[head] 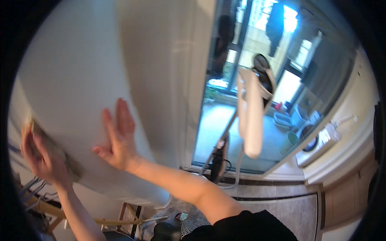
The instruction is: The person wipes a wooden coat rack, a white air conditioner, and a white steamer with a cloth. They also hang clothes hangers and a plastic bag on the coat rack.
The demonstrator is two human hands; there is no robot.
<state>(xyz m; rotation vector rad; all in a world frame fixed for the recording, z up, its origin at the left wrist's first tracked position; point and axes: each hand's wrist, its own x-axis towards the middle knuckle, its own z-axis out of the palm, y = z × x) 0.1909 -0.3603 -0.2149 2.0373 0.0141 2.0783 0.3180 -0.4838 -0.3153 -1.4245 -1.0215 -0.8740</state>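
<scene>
My right hand (119,140) is held before a large pale, sheet-like panel (75,75) with its fingers apart and nothing in it. Whether its fingertips touch the surface is not plain. At the far left, my left hand (45,161) is at a beige-olive strip, perhaps cloth (72,165), that runs slantwise along the lower part of the panel. Blur hides whether the fingers grip the strip or only rest against it. Below my left hand are several hangers (36,188) by a wooden rail (51,209).
A white garment-steamer-like head (253,120) hangs in front of a glass door (211,126), with a hose (239,162) below it. A slanted pole (221,140) stands near the door. A white box-shaped appliance (319,144) is at right, above the tiled floor (277,208).
</scene>
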